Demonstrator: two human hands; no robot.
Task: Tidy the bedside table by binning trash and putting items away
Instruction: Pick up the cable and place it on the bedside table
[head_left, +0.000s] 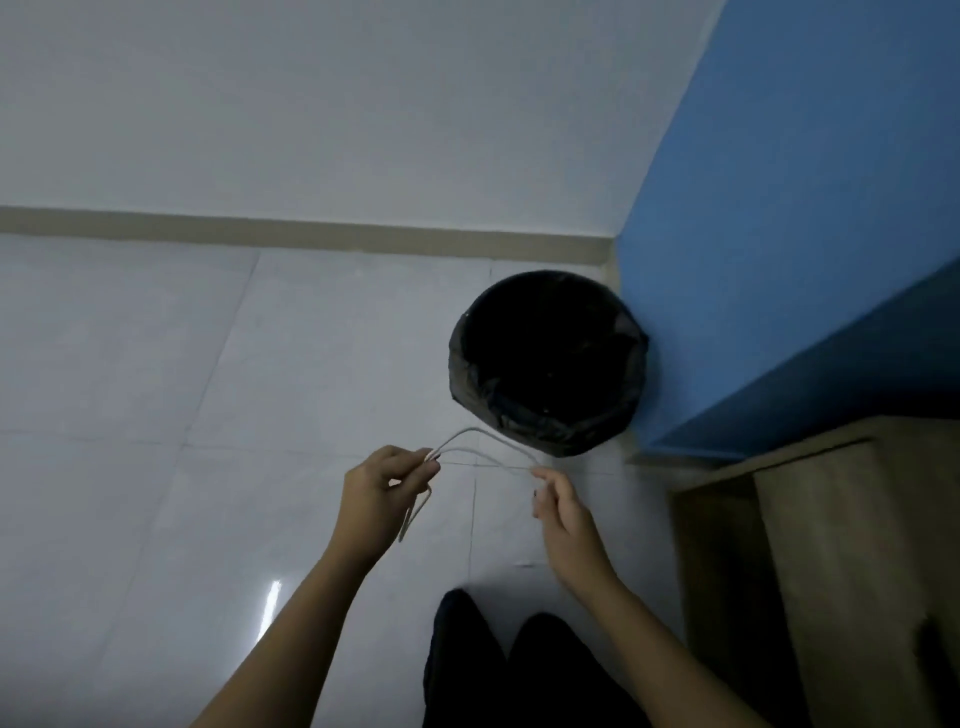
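Note:
A thin white cable (485, 440) is stretched between both hands above the tiled floor. My left hand (382, 493) pinches a folded loop of it, and a doubled end hangs down past the palm. My right hand (563, 512) pinches the other end between thumb and fingertips. A round bin lined with a black bag (550, 431) stands on the floor just beyond the hands, in the corner; its inside is too dark to see into.
A blue wall or panel (795, 234) rises right of the bin. A wooden bedside table (852, 545) fills the lower right. A white wall with a beige skirting (311, 236) runs behind. My dark-trousered legs (514, 670) show at the bottom.

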